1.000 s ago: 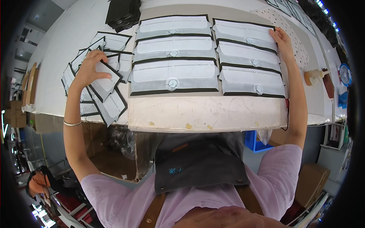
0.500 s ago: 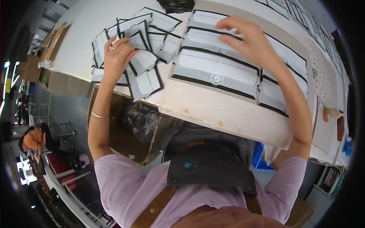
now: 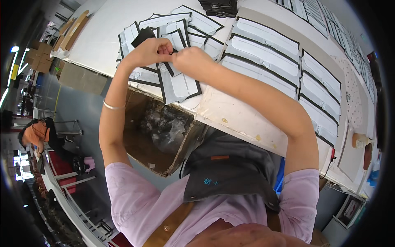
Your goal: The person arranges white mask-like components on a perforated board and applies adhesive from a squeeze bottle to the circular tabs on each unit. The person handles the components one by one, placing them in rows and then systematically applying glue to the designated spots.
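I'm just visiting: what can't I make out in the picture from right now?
All in the head view:
What, if anything, lies between the left hand and right hand: covered by the hands themselves.
Small black piece: lower end hidden behind the left hand.
Dark stack: far end cut off by the top edge.
Carton: bottom partly covered by crumpled clear plastic.

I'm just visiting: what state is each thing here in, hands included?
Left hand: fingers curled, over the loose pouches; exact grip hidden.
Right hand: closed, meeting the left; exact grip hidden.
Loose pouches: heaped, overlapping at angles.
Laid-out pouches: flat, lined up in two columns.
Black stack: piled up.
Cardboard box: open on top.
Clear plastic: crumpled, inside the box.
Bracelet: worn on the left arm.
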### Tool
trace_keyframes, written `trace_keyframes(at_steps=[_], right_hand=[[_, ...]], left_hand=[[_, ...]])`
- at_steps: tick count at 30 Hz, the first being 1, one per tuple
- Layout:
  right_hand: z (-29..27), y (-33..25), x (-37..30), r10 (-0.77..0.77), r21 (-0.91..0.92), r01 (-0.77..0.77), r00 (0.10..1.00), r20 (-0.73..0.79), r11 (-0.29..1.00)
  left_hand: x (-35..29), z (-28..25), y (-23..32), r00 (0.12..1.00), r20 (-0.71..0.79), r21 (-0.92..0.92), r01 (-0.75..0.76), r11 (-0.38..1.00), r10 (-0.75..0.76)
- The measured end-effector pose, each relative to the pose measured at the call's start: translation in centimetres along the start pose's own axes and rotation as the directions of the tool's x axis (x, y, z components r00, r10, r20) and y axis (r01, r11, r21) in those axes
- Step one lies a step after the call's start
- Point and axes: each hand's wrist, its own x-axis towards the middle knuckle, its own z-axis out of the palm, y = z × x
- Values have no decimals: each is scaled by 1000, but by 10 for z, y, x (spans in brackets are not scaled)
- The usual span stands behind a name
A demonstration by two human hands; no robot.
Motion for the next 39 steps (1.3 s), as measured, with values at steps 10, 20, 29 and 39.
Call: trace_keyframes(at_steps=[10,20,29,39], right_hand=[[-13,-38,6,-176,-57,174,983,-42,983],[-176,64,-39,148,523,-179,984,100,834],[-164,275,-155,858,772,-633,431,279,67],[-111,334,-218,789,748,-664,460,406,3]], left_hand=[[78,14,-20,966,216,-65,162,985,-144],[42,7,-25,998,62,-102,35,994,-29],[34,6,38,916,339,225,-301,927,215],[23,13,43,914,291,329,-372,868,281]])
